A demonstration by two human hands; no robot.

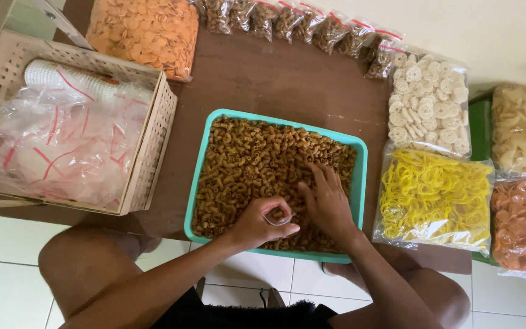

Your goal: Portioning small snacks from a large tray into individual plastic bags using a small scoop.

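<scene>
Macaroni point(245, 164), brown and curled, fills a teal tray point(360, 183) set on the brown bench point(275, 79) in front of the seated person. A small clear bag point(277, 217) is gripped by the left hand point(257, 225) over the near part of the tray, its fingers curled shut around the bag's mouth. The right hand point(327, 201) is laid flat on the macaroni just beside it, fingers spread and open, with nothing clasped; whether pieces are caught under the palm cannot be told.

To the left of the tray, a cream lattice basket point(153, 146) is stuffed with empty clear bags point(56, 146) with red strips. To the right, a bag of yellow rings point(436, 198) is placed beside the tray, with a bag of white wheels point(430, 103) behind it. Bags of orange crackers point(144, 30) and a row of small packets point(312, 27) are lined along the far edge.
</scene>
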